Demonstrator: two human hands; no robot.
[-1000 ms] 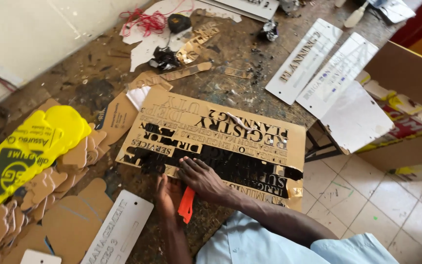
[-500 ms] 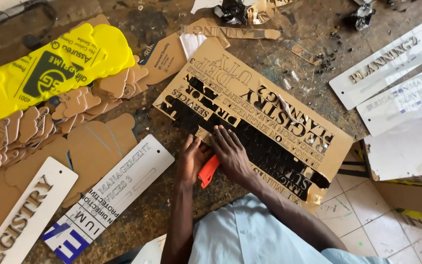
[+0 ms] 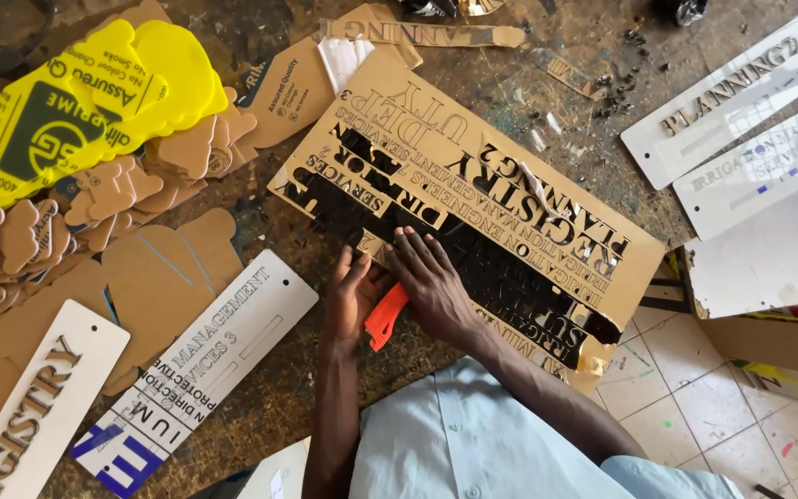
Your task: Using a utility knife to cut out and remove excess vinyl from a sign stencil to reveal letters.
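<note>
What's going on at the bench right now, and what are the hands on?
A person leans over a cluttered workbench. The right hand presses flat on a brown sheet with cut-out lettering, near its lower edge. The left hand is beside it, an orange tool between them. White sign plates and yellow cut-outs lie around.

A worn, scratched brown wooden tabletop (image 3: 547, 74) is filling most of the view, dusted with small scraps. At lower right, a pale tiled floor (image 3: 695, 388) with paint flecks is showing under soft, even daylight.
</note>
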